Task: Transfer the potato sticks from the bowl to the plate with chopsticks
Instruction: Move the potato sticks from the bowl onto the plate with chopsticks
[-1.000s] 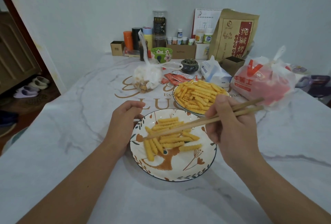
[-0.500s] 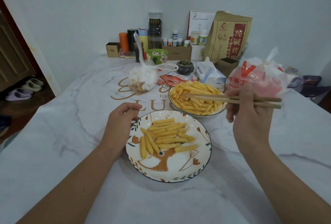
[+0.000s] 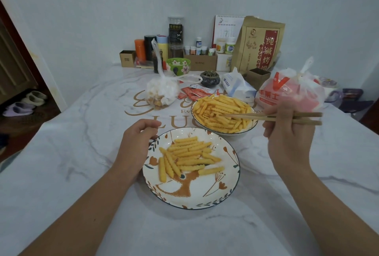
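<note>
Head view: right hand [image 3: 287, 132] gripping chopsticks [image 3: 272, 118], tips among potato sticks [image 3: 221, 112] in bowl [image 3: 251, 127]. Left hand [image 3: 136, 143] loosely curled, holding nothing, at rim of plate [image 3: 205, 198]. Plate on desk [image 3: 71, 153], just before bowl, bearing a modest pile. Bowl heaped; by estimate, under half moved, most remaining.

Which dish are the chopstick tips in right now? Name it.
The bowl farther from the person, heaped with potato sticks; the chopsticks reach into it. The plate is nearer.
</note>
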`<state>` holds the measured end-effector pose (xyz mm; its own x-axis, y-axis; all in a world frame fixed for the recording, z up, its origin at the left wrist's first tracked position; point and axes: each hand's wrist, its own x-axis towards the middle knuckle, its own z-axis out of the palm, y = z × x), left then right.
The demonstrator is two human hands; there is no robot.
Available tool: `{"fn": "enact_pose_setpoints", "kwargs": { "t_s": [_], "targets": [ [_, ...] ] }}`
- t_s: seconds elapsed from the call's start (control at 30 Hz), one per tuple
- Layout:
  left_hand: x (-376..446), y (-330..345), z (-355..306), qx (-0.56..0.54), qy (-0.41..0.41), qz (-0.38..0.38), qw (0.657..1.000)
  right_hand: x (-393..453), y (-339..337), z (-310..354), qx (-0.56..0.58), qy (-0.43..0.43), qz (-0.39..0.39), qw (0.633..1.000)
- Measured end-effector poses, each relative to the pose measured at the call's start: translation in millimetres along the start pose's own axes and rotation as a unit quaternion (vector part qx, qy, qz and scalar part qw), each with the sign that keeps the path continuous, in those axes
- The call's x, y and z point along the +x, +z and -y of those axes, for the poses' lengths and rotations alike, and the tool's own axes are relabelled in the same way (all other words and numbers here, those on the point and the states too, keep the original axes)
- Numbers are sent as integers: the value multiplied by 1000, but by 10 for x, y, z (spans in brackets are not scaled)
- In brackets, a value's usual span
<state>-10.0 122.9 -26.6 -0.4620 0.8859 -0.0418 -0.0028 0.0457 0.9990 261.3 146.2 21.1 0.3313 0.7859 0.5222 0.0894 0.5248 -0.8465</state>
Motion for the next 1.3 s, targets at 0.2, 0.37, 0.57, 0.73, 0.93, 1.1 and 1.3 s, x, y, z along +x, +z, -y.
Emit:
{"fn": "enact_pose_setpoints", "kwargs": {
  "t_s": [0.2, 0.37, 0.57, 0.73, 0.93, 1.1, 1.3],
  "targets": [
    [9, -9, 7, 5, 1, -2, 1000, -75, 70, 56, 88, 30, 28, 995],
    [2, -4, 1, 3, 3, 1, 1000, 13, -23, -14, 8, -26, 12, 1000],
    [-1, -15, 9, 5, 5, 6, 1000, 56, -55, -123, -88, -48, 22, 995],
    [3, -13, 10, 1, 2, 7, 1000, 32, -18, -148, -119, -42, 43, 991],
    [15, -8, 13, 3, 3, 5, 1000, 55, -31, -148, -76, 0, 2, 997],
    [21, -10, 25, 3, 6, 5, 1000, 116, -77, -15, 36, 67, -78, 994],
    [26, -25, 38, 1, 8, 9, 1000, -13, 83, 137, 199, 230, 11, 953]
  ]
}}
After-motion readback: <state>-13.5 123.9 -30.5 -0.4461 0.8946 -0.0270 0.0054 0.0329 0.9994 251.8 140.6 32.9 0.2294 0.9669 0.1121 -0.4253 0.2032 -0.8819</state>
